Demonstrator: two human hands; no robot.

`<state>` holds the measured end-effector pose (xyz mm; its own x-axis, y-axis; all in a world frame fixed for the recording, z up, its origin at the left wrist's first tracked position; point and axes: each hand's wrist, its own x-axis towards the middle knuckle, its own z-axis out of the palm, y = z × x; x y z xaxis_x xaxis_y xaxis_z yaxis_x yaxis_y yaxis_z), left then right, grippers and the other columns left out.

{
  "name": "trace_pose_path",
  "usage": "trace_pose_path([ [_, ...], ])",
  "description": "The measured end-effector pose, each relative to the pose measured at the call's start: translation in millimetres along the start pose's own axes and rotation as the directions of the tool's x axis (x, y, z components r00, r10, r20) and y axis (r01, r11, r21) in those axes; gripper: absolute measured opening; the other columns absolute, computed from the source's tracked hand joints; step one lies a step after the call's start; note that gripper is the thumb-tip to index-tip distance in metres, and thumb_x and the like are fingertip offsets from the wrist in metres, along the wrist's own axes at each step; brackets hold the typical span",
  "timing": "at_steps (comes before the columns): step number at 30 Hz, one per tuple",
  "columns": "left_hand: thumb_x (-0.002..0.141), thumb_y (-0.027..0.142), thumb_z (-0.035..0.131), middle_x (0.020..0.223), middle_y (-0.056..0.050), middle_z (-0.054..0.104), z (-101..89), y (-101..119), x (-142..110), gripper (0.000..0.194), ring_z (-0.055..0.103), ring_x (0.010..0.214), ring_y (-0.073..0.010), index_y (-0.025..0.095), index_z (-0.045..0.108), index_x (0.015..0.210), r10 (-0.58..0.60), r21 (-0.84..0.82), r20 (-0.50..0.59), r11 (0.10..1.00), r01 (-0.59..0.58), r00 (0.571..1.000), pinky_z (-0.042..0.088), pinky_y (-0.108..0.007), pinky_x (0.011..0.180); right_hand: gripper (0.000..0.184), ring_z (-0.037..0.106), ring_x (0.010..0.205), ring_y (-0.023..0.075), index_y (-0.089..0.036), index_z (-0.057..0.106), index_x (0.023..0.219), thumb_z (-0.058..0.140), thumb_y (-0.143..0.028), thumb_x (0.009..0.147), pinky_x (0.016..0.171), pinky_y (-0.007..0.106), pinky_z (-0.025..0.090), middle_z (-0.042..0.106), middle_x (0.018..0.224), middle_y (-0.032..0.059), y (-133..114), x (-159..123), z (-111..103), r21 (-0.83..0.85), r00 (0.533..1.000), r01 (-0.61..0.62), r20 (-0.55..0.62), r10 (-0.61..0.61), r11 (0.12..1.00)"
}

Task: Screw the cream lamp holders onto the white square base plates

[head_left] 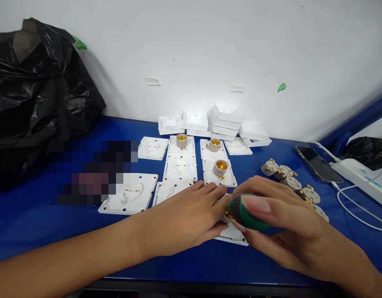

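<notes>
My right hand (pixel 290 223) is closed around the green and black handle of a screwdriver (pixel 251 217), whose tip is hidden. My left hand (pixel 191 211) reaches across from the left, its thumb and fingers closed on a lamp socket (pixel 227 218) that is mostly covered by both hands. Under it lies a white square plate (pixel 232 235). Beyond my hands, sockets with brass-coloured threads, such as one lamp socket (pixel 221 167), stand on other white plates. Nearer to the left arm, a bare white plate (pixel 144 192) shows a round raised seat.
Loose sockets (pixel 290 182) lie in a group at the right. Behind them are a phone (pixel 318 163), a white power strip (pixel 358 178) and a white cable (pixel 349 207). White box covers (pixel 226 120) are stacked along the wall. A black plastic bag (pixel 39 91) stands at the left on the blue table (pixel 185 265).
</notes>
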<state>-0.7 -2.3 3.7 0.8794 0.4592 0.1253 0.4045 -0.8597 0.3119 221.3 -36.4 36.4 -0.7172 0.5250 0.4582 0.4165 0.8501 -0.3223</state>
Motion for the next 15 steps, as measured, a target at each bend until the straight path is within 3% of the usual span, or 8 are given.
trace_pose_path([
  [7,0.108,0.031,0.052,0.124,-0.009,0.062,0.9,0.7,0.3,0.031,0.059,0.112,-0.0235,0.014,0.050,0.134,0.025,0.093,0.021,0.995,-0.027,0.999,0.045,-0.033,0.096,0.086,0.060,0.087,0.0226,-0.037,0.014,0.162,0.057,-0.008,0.093,0.077,0.039,0.055,0.062,0.103,0.0062,-1.7,-0.7,-0.7,-0.009,1.000,-0.005,0.001,0.005,1.000],
  [15,0.108,0.032,0.050,0.125,-0.008,0.062,3.0,-0.3,0.2,0.030,0.059,0.113,-0.0230,0.017,0.050,0.134,0.023,0.085,-0.001,0.996,-0.023,1.000,0.045,-0.032,0.095,0.063,0.059,0.083,0.0194,-0.035,0.033,0.150,0.055,-0.010,0.097,0.077,0.034,0.055,0.061,0.098,0.0030,-4.0,2.2,-0.9,-0.006,1.000,-0.008,0.002,0.008,1.000],
])
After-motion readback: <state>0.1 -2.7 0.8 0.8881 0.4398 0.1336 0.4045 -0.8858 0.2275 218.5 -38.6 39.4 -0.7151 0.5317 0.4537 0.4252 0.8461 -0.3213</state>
